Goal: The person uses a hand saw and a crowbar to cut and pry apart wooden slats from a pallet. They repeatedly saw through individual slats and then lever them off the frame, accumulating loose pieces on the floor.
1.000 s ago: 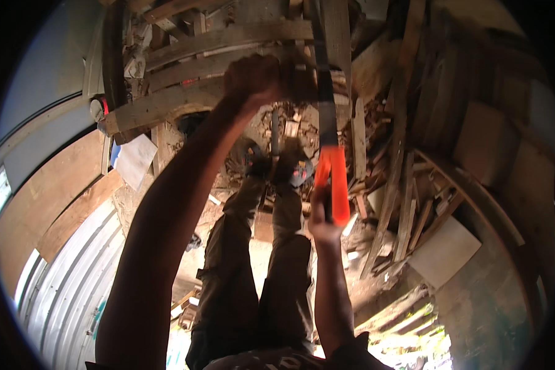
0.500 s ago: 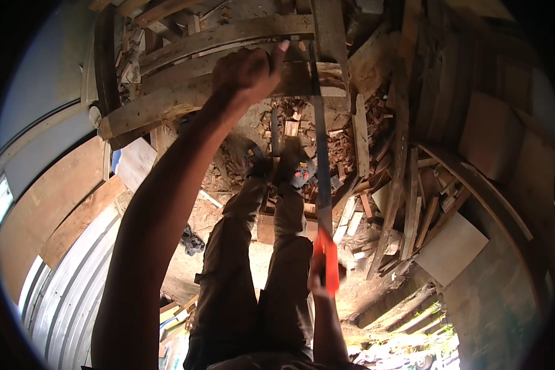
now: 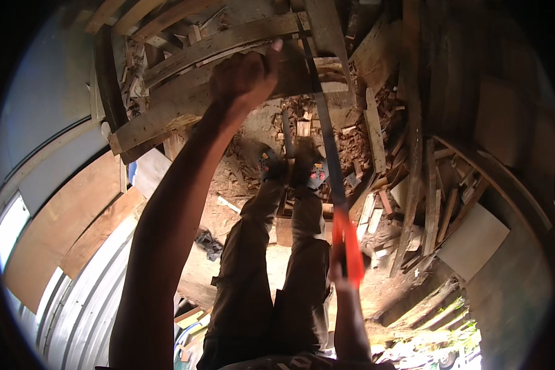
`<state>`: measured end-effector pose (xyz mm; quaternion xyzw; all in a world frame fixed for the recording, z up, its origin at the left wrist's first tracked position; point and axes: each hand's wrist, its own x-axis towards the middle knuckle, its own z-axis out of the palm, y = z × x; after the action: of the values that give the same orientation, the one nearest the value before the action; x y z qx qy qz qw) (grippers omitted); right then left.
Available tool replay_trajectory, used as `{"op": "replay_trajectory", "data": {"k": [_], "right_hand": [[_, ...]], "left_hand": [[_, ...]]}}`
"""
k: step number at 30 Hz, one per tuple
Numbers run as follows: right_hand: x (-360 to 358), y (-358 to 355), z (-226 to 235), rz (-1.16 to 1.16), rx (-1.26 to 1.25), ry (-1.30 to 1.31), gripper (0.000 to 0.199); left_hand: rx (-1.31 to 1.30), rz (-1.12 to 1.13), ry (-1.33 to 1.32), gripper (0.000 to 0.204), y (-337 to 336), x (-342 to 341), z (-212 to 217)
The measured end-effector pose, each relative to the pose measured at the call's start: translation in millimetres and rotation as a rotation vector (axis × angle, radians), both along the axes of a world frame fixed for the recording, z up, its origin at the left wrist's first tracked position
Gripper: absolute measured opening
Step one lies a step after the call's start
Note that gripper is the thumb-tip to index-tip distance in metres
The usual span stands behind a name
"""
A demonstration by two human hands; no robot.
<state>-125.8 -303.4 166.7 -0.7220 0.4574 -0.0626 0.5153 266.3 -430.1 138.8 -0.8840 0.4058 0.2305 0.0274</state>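
Observation:
My right hand point(image 3: 339, 265) is closed round the orange handle of a hand saw point(image 3: 328, 139), low and in front of my right leg. The long dark blade runs away from me and lies across a wooden plank point(image 3: 179, 102) near the plank's right end. A pale cut end shows just right of the blade. Left of the blade, my left hand point(image 3: 243, 77) presses on the plank, fingers curled over it and thumb stretched out toward the blade. The undersides of those fingers are hidden.
Wood chips and offcuts point(image 3: 302, 128) litter the ground around my shoes. Long boards point(image 3: 413, 142) lean at the right, near a pale square panel point(image 3: 475, 240). Corrugated metal sheet point(image 3: 92, 280) stands at the left. More beams point(image 3: 228, 42) lie beyond the plank.
The saw has slid forward, its handle farther from me and its blade reaching farther past the plank. My left hand stays on the plank. The whole view has shifted slightly.

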Motion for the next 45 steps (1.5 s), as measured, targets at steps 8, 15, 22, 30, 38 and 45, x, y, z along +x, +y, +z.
{"op": "replay_trajectory", "data": {"k": [8, 15, 22, 30, 38, 45], "right_hand": [[20.3, 16.7, 1.7, -0.239, -0.006, -0.087, 0.016], [120.0, -76.7, 1.7, -0.284, -0.083, -0.209, 0.01], [-20.9, 18.8, 48.8, -0.104, 0.062, 0.068, 0.029], [67.0, -41.2, 8.5, -0.131, -0.081, -0.119, 0.012], [61.3, -47.5, 15.4, 0.042, -0.103, -0.085, 0.046], [-19.9, 25.7, 23.3, -0.275, 0.037, -0.233, 0.034]], "left_hand": [[0.078, 0.009, 0.051, 0.059, -20.5, 2.0, -1.4], [-0.08, -0.125, -0.009, 0.063, -17.6, 1.2, -18.5], [0.013, 0.012, -0.001, 0.067, -8.4, 3.5, -4.4], [-0.102, -0.067, 0.035, 0.076, -3.9, -0.8, -13.0], [-0.06, -0.075, 0.037, 0.073, -15.8, 3.3, -7.1], [0.027, -0.036, 0.058, 0.061, -15.6, 4.6, 5.4]]}}
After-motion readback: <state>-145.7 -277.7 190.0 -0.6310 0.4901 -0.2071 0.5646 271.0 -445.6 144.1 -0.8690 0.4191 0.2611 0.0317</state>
